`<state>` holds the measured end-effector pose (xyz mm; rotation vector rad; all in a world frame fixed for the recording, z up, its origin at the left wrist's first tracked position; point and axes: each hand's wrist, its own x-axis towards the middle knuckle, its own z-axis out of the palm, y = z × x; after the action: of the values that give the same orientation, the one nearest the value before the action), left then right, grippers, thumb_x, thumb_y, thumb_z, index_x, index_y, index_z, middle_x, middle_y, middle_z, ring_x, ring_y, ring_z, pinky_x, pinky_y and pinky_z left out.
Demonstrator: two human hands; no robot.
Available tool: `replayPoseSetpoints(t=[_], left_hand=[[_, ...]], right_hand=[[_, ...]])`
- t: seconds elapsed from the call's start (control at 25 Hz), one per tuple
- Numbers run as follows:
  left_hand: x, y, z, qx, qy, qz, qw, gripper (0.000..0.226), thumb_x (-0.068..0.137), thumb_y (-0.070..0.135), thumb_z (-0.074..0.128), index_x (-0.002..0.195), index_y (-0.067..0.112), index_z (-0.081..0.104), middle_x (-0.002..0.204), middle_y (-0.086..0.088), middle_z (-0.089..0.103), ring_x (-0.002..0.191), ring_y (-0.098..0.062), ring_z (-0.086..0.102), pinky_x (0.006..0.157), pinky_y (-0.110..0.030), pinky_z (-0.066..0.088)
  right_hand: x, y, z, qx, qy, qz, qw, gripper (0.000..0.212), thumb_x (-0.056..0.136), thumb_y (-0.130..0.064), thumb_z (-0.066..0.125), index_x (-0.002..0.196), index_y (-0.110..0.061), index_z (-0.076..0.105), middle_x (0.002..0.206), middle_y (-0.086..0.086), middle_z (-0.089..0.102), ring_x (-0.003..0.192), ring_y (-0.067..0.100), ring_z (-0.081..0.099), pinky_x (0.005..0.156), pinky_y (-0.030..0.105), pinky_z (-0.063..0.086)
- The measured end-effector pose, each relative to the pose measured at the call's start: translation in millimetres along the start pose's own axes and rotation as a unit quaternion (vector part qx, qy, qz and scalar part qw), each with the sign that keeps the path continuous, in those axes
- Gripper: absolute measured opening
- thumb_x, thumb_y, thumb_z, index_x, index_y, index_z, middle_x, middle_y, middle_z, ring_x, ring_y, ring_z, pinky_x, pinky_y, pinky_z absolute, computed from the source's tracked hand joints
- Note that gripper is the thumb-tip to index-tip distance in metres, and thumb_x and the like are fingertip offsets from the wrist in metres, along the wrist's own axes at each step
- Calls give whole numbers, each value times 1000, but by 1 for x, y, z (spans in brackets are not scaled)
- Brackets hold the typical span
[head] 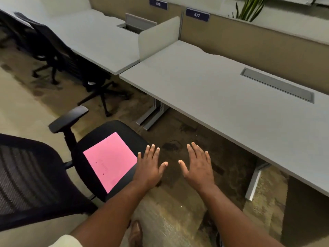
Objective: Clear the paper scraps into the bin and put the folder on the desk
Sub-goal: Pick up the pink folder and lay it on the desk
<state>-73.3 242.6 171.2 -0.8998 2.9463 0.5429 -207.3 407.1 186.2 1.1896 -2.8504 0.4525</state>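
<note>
I see both hands held out flat in front of me, palms down, fingers spread wide and holding nothing. My left hand (150, 167) hovers at the front right edge of the chair (114, 127), its fingers just beside the folder (110, 160) but, as far as I can tell from this angle, not touching it. My right hand (197, 165) hangs over the floor (170, 216), apart from the left and short of the counter (222, 93). The folder is pink and lies flat on the black seat, turned so one corner points away from me, with two small dark dots on its cover. The chair's armrest (68, 118) stands to the left of the seat, and its mesh back (30, 177) fills the lower left of my view. The counter runs along the right side, grey and bare, with a long closed cable flap (277, 85) set into it near the back. A low divider (158, 37) separates it from the next counter (85, 36), where two more black chairs (58, 56) are pushed in. A blue sign (197, 14) reading 477 sits on the partition behind, and green plant leaves (249, 8) show at the top right.
</note>
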Motion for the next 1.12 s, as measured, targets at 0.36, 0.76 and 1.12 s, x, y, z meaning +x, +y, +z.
replayPoseSetpoints(t=[0.36,0.76,1.12], left_hand=[[33,-152,-25,24,2,-81,996,78,97,69,11,160,24,5,169,-2,-2,150,-17,-18,121,-47,-4],[46,-241,-24,7,22,-211,977,81,95,72,9,160,25,3,169,-2,-2,154,-21,-12,118,-48,-11],[51,-287,37,-83,27,-344,935,77,99,66,23,161,24,7,169,-2,1,156,-21,-1,124,-51,7]], right_hand=[[88,-127,68,10,-55,-42,998,72,96,-65,40,156,-27,27,165,1,28,153,21,22,125,49,11],[149,-209,132,11,-136,-104,985,74,97,-66,38,158,-29,19,169,0,19,155,23,16,125,49,6],[193,-223,229,27,-208,-130,969,76,97,-70,28,160,-29,17,170,-2,14,156,22,14,125,48,7]])
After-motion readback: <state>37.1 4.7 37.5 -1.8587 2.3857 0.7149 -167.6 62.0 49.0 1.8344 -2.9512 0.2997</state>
